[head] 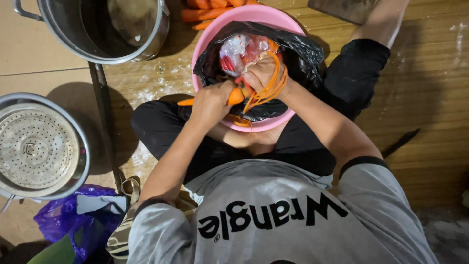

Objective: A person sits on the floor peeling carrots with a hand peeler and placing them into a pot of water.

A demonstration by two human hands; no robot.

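Wooden floor [430, 98], pink basin [234, 19], left hand [211, 100] gripping carrot [236, 96], right hand [261, 73] clutching peels [273, 88]

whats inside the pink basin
The pink basin is lined with a black plastic bag holding orange carrot peelings and a crumpled clear wrapper with red bits. Both hands and the bag cover the basin's bottom, so anything beneath is hidden.

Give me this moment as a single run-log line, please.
left hand: grips carrot | right hand: on carrot, peel strips draped over it | below: pink basin lined with black bag
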